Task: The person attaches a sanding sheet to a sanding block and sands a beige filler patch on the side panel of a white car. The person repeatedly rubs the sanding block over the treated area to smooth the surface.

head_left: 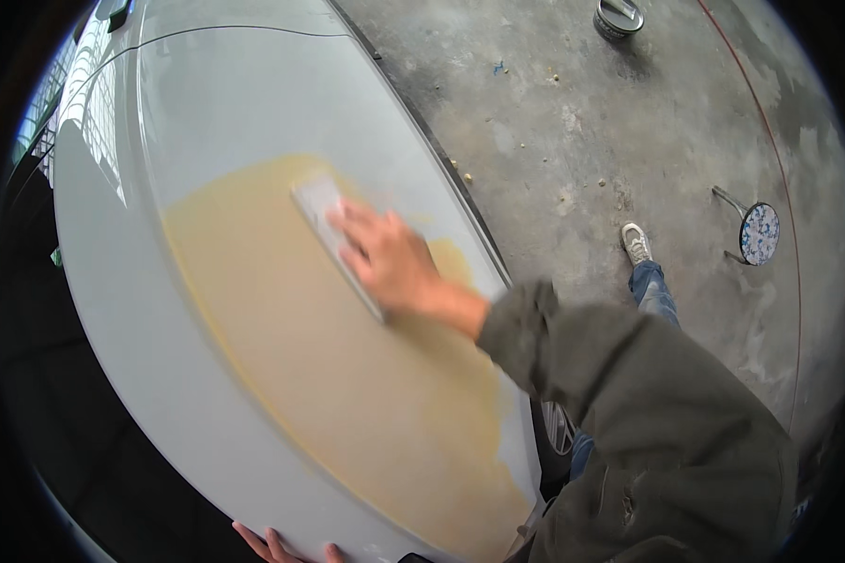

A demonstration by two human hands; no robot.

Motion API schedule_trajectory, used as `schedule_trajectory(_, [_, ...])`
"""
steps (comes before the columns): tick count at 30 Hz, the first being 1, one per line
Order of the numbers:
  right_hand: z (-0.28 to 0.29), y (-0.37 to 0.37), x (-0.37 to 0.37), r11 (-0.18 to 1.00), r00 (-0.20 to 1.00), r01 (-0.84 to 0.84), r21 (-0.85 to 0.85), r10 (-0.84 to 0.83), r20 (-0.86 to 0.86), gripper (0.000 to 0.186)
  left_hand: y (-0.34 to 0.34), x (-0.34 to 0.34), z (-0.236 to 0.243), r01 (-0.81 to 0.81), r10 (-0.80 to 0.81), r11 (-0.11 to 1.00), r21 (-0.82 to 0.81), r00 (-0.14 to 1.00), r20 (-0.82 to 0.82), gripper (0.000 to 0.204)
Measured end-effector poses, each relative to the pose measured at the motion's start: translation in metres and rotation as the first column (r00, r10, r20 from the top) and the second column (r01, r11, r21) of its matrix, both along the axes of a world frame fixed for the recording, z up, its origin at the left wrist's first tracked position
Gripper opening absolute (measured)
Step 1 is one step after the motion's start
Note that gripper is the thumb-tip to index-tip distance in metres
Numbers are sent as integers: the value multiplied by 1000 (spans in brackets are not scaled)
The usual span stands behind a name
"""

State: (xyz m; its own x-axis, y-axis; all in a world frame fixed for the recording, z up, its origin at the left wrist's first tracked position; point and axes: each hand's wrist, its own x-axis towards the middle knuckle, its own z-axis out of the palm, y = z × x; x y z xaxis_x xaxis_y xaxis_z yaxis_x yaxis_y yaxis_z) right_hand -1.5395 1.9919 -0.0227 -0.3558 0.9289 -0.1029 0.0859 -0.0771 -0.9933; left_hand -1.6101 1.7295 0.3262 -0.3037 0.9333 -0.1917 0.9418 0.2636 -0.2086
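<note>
My right hand (390,258) is closed over a long, pale sanding block (321,220), slightly blurred. The block lies flat against a broad yellowish filler patch (319,357) on a light grey car body panel (225,103). It slants from upper left to lower right near the patch's upper part. At the bottom edge of the picture, my left hand (286,549) touches the panel's near left edge with its fingers spread. Only its fingers show; the palm is out of the picture.
On the concrete floor (535,113) to the right stand a dark can (618,19) and a small round stool (759,234) with a patterned seat. A red hose or cable (765,113) runs along the floor. My shoe (636,242) is beside the car. Dark glass (84,394) borders the panel's left.
</note>
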Motion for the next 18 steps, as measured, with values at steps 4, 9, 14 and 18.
schedule_trajectory(4, [28, -59, 22, 995, 996, -74, 63, 77, -37, 41, -10, 3, 3, -32, 32, 999, -2, 999, -17, 84])
schedule_trajectory(9, [-2, 30, -15, 993, 998, 65, 94, -66, 2, 38, 5, -1, 1, 7, -8, 1000, 12, 1000, 19, 85])
schedule_trajectory(14, [36, -61, 26, 988, 999, -35, 148, 41, -37, 47, 3, 11, 6, -38, 38, 999, -10, 999, -30, 84])
schedule_trajectory(18, [22, -11, 2, 984, 1000, -14, 180, 18, -21, 48, 9, 13, 7, -28, 26, 999, -38, 999, -48, 83])
